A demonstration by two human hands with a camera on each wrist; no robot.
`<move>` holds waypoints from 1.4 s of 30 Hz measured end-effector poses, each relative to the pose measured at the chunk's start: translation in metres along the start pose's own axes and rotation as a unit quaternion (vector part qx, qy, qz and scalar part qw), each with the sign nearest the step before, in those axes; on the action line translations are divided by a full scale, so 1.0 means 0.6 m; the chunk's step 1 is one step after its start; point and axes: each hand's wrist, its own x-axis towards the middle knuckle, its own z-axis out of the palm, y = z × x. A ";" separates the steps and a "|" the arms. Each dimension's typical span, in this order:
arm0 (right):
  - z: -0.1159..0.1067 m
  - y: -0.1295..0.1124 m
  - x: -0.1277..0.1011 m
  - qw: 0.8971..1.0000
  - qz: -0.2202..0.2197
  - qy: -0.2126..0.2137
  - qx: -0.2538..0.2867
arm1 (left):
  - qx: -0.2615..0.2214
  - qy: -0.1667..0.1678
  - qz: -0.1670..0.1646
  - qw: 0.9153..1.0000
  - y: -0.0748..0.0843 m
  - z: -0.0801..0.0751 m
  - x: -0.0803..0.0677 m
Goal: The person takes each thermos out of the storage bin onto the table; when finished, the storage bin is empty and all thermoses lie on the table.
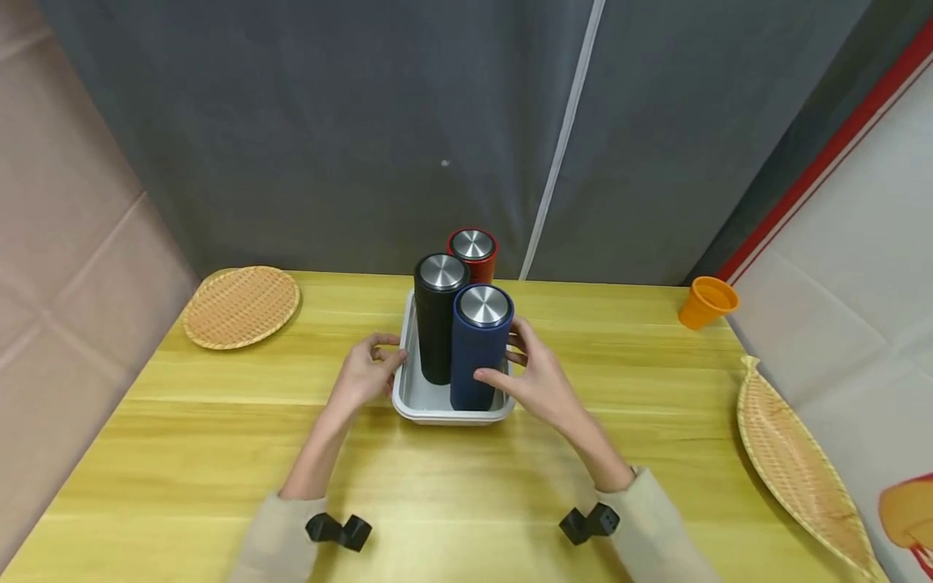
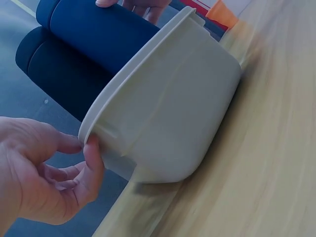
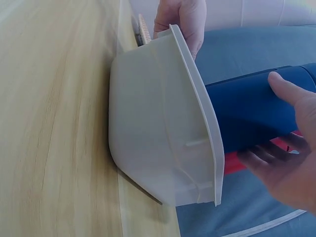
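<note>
A white plastic tub (image 1: 452, 419) sits on the wooden table, and three tall tumblers with shiny metal tops stand in it. The black tumbler (image 1: 435, 332) is on the left, the blue tumbler (image 1: 474, 356) in front on the right, and the red tumbler (image 1: 483, 270) at the back, mostly hidden. My left hand (image 1: 364, 368) pinches the tub's left rim, thumb on top and a finger beneath, as the left wrist view shows. My right hand (image 1: 539, 376) holds the blue tumbler from the right, its thumb (image 3: 286, 89) across the front and its fingers behind.
A round woven tray (image 1: 242, 308) lies at the back left of the table. An orange cup (image 1: 707, 302) stands at the back right, and a long woven basket (image 1: 798, 465) lies along the right edge. Behind the table hangs a grey curtain (image 1: 328, 146).
</note>
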 end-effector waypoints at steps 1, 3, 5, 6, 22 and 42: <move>0.001 0.000 0.000 1.000 0.003 0.004 0.000 | -0.005 0.000 -0.001 1.000 -0.001 0.000 -0.001; 0.003 0.000 0.001 1.000 0.006 0.008 0.000 | -0.016 -0.002 -0.003 1.000 -0.005 0.001 -0.001; 0.005 0.000 0.002 1.000 0.005 0.009 -0.001 | -0.034 -0.006 -0.006 0.999 -0.009 0.001 -0.001; 0.006 0.000 0.002 1.000 0.005 0.010 -0.001 | -0.044 -0.010 -0.008 0.999 -0.012 0.000 -0.002; 0.003 -0.033 -0.005 1.000 0.007 0.017 0.003 | -0.126 -0.057 -0.021 0.990 -0.026 -0.003 -0.003; -0.023 -0.025 0.008 0.994 -0.055 0.085 0.027 | -0.144 -0.067 -0.027 0.987 -0.025 -0.005 0.000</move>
